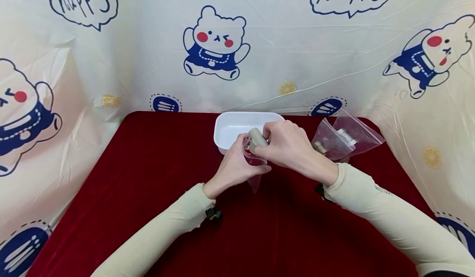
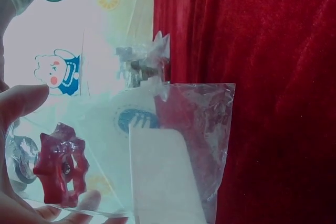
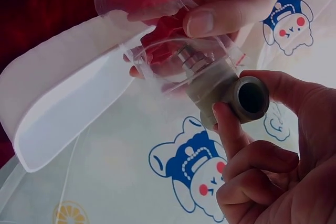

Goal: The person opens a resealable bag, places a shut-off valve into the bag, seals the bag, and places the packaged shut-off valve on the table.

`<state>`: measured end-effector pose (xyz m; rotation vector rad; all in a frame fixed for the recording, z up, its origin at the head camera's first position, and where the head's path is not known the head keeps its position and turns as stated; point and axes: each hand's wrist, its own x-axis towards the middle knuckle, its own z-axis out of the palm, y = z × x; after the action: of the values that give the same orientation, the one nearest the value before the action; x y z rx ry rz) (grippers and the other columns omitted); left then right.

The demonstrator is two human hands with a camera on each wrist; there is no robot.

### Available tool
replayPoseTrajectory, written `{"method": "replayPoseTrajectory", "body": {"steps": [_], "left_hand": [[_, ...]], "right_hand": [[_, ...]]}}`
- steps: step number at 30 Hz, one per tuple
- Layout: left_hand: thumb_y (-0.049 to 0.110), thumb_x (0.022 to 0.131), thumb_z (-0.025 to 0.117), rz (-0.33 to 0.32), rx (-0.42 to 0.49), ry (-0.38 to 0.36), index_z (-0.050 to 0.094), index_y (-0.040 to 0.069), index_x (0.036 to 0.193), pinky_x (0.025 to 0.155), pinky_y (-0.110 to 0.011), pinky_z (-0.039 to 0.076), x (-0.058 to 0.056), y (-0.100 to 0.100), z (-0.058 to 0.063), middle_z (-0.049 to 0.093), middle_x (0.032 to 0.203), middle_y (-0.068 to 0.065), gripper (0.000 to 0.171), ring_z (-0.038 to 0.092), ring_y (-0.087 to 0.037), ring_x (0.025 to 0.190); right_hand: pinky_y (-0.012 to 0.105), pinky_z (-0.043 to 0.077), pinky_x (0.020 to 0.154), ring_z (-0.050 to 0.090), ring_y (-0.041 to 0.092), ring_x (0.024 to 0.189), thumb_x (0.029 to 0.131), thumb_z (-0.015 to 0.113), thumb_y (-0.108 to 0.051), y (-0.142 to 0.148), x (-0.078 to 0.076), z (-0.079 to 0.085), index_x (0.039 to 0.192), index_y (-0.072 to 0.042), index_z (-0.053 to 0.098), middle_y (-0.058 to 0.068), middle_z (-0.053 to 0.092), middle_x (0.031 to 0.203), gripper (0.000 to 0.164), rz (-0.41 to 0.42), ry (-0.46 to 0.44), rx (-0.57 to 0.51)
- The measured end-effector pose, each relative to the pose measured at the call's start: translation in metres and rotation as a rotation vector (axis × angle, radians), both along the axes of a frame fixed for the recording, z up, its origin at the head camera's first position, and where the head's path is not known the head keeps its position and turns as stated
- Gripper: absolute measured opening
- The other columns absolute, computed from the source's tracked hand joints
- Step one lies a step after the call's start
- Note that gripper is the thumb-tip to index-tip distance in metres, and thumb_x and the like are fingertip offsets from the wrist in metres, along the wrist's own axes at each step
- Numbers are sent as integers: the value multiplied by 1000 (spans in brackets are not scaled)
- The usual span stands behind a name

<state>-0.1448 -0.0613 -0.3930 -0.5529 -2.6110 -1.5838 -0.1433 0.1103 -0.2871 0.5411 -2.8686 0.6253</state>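
Note:
My left hand [image 1: 237, 165] grips a clear plastic zip bag [image 2: 210, 111] near its mouth, thumb on one side and fingers on the other. My right hand [image 1: 291, 147] pinches a grey valve [image 3: 212, 90] by its body, thumb and fingertips around the pipe end. The valve's metal stem [image 3: 193, 59] points into the bag's mouth. Through the film in the left wrist view shows a red handwheel [image 2: 50, 182], in line with the stem. The valve's grey body is still partly outside the bag.
Just behind the hands stands a white plastic tub [image 1: 219, 144]. On the right lie clear bags [image 1: 367, 139], one with a white part [image 1: 346, 137], another with a brass-coloured fitting [image 1: 320, 147]. Dark red cloth [image 1: 167, 153] covers the table; a printed curtain [image 1: 148, 54] surrounds it.

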Motion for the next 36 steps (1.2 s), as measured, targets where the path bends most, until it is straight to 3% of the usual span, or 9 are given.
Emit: {"method": "replayPoseTrajectory", "body": {"steps": [8, 20, 29, 36], "left_hand": [[40, 73, 94, 9, 5, -6, 46, 17, 140, 99, -33, 49, 0, 2, 0, 61, 124, 9, 86, 60, -7, 110], [39, 71, 95, 51, -11, 24, 49, 14, 132, 88, -36, 52, 2, 6, -2, 59, 116, 1, 81, 61, -14, 95], [44, 73, 94, 62, -19, 44, 49, 16, 121, 86, -34, 51, 3, 8, -3, 57, 111, 6, 72, 58, -10, 95], [42, 73, 94, 85, -27, 51, 47, 15, 122, 79, -34, 53, 3, 9, -5, 59, 105, 3, 73, 59, -12, 90]], "right_hand": [[38, 39, 48, 47, 20, 58, 72, 78, -29, -3, -3, -5, 64, -17, 57, -4, 49, 58, 25, 0, 5, 12], [32, 24, 47, 27, 13, 57, 71, 76, -25, -8, -6, -9, 58, -17, 39, -8, 26, 57, 40, 24, -26, 41], [31, 23, 44, 26, 12, 56, 71, 76, -21, -11, -7, -13, 55, -17, 36, -9, 23, 55, 43, 54, -41, 56], [36, 33, 42, 35, 14, 53, 70, 74, -22, -17, -7, -18, 51, -19, 37, -9, 28, 50, 42, 45, -4, 130]]}}
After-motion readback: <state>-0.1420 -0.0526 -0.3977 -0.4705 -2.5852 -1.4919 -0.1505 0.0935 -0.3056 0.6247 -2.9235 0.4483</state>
